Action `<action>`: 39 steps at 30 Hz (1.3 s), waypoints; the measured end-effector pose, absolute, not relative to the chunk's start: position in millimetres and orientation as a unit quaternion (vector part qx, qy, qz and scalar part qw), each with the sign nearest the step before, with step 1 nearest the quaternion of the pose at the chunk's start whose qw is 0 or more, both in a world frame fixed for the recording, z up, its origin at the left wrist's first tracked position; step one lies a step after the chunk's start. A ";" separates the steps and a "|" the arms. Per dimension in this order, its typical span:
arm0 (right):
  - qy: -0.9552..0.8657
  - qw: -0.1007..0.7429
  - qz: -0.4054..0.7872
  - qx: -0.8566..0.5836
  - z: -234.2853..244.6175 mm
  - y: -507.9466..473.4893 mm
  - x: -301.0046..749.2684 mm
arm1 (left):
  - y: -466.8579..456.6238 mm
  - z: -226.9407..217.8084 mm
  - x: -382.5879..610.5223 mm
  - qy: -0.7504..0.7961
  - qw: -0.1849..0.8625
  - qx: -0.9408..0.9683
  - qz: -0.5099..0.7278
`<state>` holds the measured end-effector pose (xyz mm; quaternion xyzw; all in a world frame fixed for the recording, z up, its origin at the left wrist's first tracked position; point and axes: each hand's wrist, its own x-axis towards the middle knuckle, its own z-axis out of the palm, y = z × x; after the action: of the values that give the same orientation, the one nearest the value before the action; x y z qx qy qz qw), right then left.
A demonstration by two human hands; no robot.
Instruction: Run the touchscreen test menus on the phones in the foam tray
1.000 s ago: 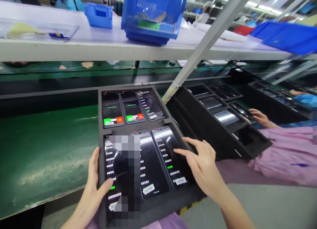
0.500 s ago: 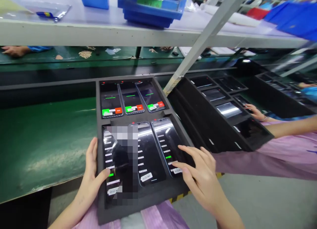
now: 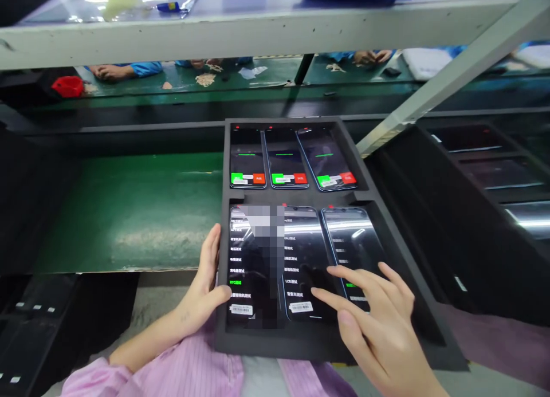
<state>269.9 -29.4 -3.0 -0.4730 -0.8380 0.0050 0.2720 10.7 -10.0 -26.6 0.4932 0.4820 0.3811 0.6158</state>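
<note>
My left hand (image 3: 201,291) grips the left side of a black foam tray (image 3: 292,349), thumb over the rim beside the front-left smartphone (image 3: 253,271), whose screen is partly masked by a pixelated patch. My right hand (image 3: 382,328) has its fingers spread. Its index fingertip is at the lower screen of the front-middle smartphone (image 3: 303,248); I cannot tell whether it touches. The other fingers cover part of the front-right smartphone (image 3: 350,225). Both rows hold three phones. Front screens list white text lines with some green ones. A back-row smartphone (image 3: 286,159) shows green and red buttons.
Left of the tray lies a green bench surface (image 3: 129,213). A white shelf edge (image 3: 215,33) crosses above, with a slanted post (image 3: 429,99) at right. Another black tray (image 3: 464,213) with phones stands to the right. Co-workers' hands (image 3: 114,71) rest beyond.
The view has turned left, so the tray sits further right in it. My right hand has shifted from the front-right phone toward the front-middle one. My left hand keeps its grip.
</note>
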 end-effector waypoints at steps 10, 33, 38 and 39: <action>-0.851 0.247 -0.010 -0.463 8.7 -25.7 272.9 | -12.0 -12.1 16.5 0.542 0.554 0.558 0.296; -0.882 0.112 -0.037 -0.455 8.9 48.8 273.6 | 41.2 -26.3 25.3 0.578 0.395 0.606 0.378; -0.881 0.124 -0.085 -0.449 11.3 46.2 272.5 | 41.8 -27.2 24.4 0.575 0.389 0.615 0.373; -0.876 0.134 -0.088 -0.455 11.9 44.8 272.9 | 42.0 -27.7 24.3 0.573 0.386 0.617 0.376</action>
<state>272.9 44.8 11.9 -0.4548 -0.8760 -0.0882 0.1340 24.3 42.0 -27.7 0.6173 0.5732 0.3755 0.3865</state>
